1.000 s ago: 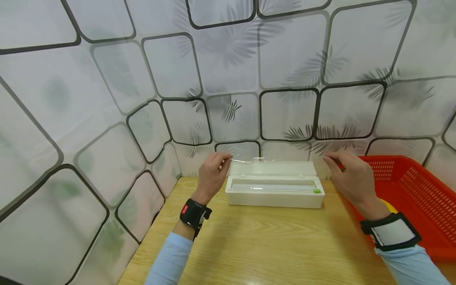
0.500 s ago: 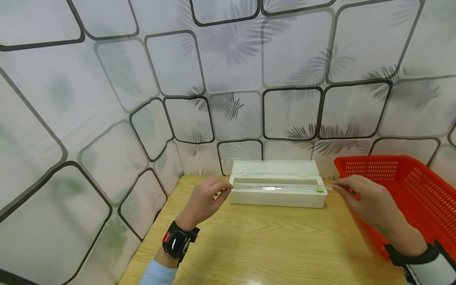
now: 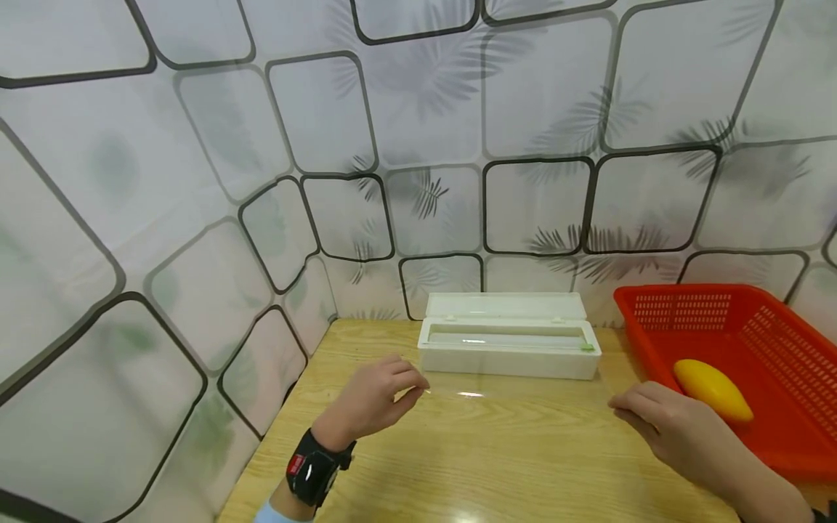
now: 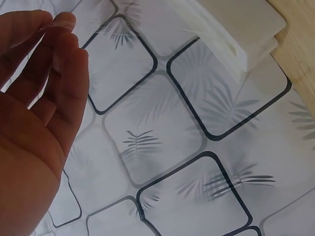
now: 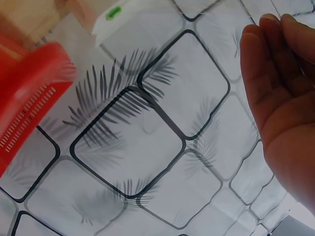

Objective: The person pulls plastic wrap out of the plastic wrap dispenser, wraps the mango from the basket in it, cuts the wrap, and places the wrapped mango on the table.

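Observation:
A sheet of clear plastic wrap (image 3: 471, 394) stretches over the table in front of the white wrap dispenser (image 3: 510, 363), whose lid is up. My left hand (image 3: 369, 399) pinches the near left corner of the wrap between thumb and fingers. At the near right corner, my right hand (image 3: 680, 432) pinches it too. In the left wrist view, thin creases of film run from the left fingertips (image 4: 64, 20) toward the dispenser (image 4: 226, 29). The right wrist view shows the right fingertips (image 5: 269, 22) together, with the dispenser's green slider (image 5: 113, 12) beyond.
A red plastic basket (image 3: 686, 294) stands to the right, close to my right hand, with a yellow mango-shaped object (image 3: 713, 390) in it. A patterned curtain (image 3: 418, 109) hangs behind and left of the wooden table (image 3: 510, 465).
Both hands have come down and toward me, from above the dispenser's open lid to in front of it, drawing the plastic wrap out. The yellow object in the basket has come into fuller view.

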A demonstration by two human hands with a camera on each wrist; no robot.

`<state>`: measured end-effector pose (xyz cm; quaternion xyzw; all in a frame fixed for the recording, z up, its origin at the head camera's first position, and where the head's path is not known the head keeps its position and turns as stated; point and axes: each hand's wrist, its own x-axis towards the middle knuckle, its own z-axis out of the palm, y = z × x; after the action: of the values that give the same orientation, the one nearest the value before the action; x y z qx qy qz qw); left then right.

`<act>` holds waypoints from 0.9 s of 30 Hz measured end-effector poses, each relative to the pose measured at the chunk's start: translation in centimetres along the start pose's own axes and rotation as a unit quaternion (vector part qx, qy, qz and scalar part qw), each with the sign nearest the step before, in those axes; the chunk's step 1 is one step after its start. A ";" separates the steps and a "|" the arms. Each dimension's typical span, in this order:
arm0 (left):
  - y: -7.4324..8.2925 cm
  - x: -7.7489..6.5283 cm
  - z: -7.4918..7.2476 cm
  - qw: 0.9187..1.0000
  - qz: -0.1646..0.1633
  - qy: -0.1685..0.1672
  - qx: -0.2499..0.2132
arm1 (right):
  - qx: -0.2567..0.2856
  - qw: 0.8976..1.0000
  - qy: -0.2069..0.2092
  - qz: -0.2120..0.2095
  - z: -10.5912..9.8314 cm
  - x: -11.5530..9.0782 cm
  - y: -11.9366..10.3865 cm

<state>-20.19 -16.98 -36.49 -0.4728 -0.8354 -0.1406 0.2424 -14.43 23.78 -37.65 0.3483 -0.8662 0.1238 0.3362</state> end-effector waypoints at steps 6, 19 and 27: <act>0.6 -1.3 1.2 0.998 -0.012 -0.054 0.002 | 0.021 0.997 -0.065 0.020 1.0 -1.9 -0.8; 1.0 -3.8 5.1 0.988 -0.032 -0.149 -0.021 | 0.021 0.995 -0.088 -0.039 5.1 -5.6 -0.9; 1.5 -5.3 7.5 0.985 -0.027 -0.168 0.015 | 0.014 0.993 -0.098 -0.071 7.6 -7.2 -0.8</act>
<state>-18.67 -16.56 -45.63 -0.4628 -0.8790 -0.0529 0.1015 -13.88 23.54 -48.16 0.4238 -0.8663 0.0769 0.2528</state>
